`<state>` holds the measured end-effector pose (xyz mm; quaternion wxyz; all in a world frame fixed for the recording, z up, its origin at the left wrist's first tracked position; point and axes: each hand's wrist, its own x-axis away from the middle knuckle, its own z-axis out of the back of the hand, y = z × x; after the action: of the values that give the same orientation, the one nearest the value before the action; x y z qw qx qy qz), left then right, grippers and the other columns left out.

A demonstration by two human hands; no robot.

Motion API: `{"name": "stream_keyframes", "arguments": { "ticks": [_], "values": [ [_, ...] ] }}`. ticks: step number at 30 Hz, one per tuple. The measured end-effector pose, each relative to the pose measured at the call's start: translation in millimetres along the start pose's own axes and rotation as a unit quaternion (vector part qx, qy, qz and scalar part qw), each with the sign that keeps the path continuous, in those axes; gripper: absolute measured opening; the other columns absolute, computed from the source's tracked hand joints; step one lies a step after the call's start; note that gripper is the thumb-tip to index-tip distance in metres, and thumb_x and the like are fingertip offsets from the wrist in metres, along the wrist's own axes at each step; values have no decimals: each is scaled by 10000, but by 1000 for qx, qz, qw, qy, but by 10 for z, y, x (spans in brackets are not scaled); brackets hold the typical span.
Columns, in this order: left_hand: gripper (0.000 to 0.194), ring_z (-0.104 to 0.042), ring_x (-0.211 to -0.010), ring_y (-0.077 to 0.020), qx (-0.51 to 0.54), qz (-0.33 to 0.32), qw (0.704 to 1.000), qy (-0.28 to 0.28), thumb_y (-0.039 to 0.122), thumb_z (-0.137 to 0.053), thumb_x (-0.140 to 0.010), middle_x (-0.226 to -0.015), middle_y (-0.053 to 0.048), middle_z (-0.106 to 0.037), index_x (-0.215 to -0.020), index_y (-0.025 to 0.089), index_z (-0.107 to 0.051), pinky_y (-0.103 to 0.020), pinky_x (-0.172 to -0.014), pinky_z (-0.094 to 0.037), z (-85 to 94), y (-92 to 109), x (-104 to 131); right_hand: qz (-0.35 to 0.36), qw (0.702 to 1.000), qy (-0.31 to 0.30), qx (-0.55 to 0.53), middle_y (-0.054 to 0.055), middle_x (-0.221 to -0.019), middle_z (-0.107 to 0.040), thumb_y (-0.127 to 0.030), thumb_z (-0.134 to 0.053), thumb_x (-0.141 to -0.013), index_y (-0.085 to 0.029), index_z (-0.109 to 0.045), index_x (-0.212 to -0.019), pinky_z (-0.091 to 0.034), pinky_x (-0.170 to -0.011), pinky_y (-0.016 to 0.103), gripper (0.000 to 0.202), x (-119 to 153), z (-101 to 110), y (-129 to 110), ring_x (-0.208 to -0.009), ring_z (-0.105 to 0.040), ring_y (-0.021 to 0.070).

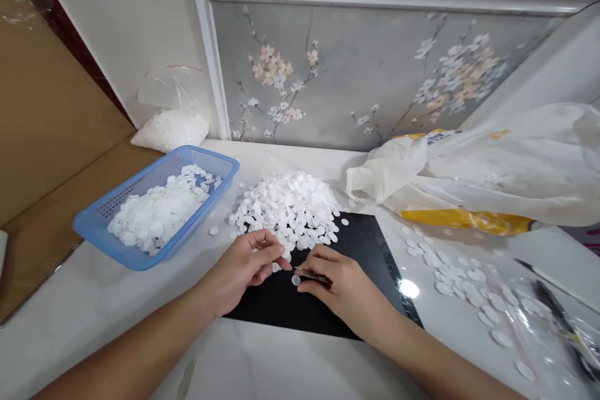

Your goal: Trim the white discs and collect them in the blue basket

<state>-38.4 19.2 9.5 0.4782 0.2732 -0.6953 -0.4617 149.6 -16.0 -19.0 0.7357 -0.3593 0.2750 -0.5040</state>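
A heap of small white discs (290,203) lies on the table and on the back part of a black mat (285,306). Over the mat's left part is my left hand (255,259), its fingers curled together at the heap's front edge; what they hold, if anything, is hidden. To its right, my right hand (335,278) grips a small dark metal tool (315,276), probably tweezers, pointing left. One white disc (295,280) shows at the tool's tip, beside the right thumb.
At the left stands a blue basket (206,200) with many discs, a clear bag of discs (171,130) behind it. A large white and yellow bag (469,181) lies at the right. In front are loose discs (454,275), clear plastic and a dark tool (555,306).
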Motion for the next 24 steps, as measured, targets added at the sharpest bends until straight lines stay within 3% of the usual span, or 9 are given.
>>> {"name": "stream_keyframes", "arguments": {
  "ticks": [7, 14, 18, 24],
  "values": [
    [267, -327, -444, -32, -7, 10, 1000, -1, 377, -646, -750, -731, -39, -666, -688, 165, -496, -200, -455, -178, -15, -12, 6, -8, 996, 63, 55, 13, -680, -565, -145, -523, -799, -202, -557, -643, -404, -498, 245, 170, -10, 46, -73, -540, -493, 127],
    [229, -327, -437, -32, 4, 5, 1000, 7, 281, -631, -734, -716, -45, -682, -655, 170, -447, -206, -449, -178, -19, 6, 10, -17, 996, 71, 47, 19, -770, -631, -195, -479, -860, -210, -573, -757, -436, -610, 260, 141, -19, 47, 1, -655, -574, 153],
    [130, -342, -446, -42, -2, 4, 1000, 14, 229, -636, -713, -693, -39, -677, -787, 163, -552, -205, -452, -192, -19, 13, 10, -51, 993, 98, 47, 18, -795, -649, -231, -438, -888, -220, -556, -811, -440, -641, 274, 142, -27, 83, 56, -703, -596, 172],
    [220, -334, -461, -37, 6, 27, 1000, 4, 311, -623, -763, -733, -57, -656, -880, 131, -672, -207, -457, -198, -6, -5, 4, -71, 990, 117, 46, 31, -793, -660, -276, -464, -889, -217, -587, -786, -454, -661, 293, 170, -35, 148, 110, -723, -610, 192]
  ]
}}
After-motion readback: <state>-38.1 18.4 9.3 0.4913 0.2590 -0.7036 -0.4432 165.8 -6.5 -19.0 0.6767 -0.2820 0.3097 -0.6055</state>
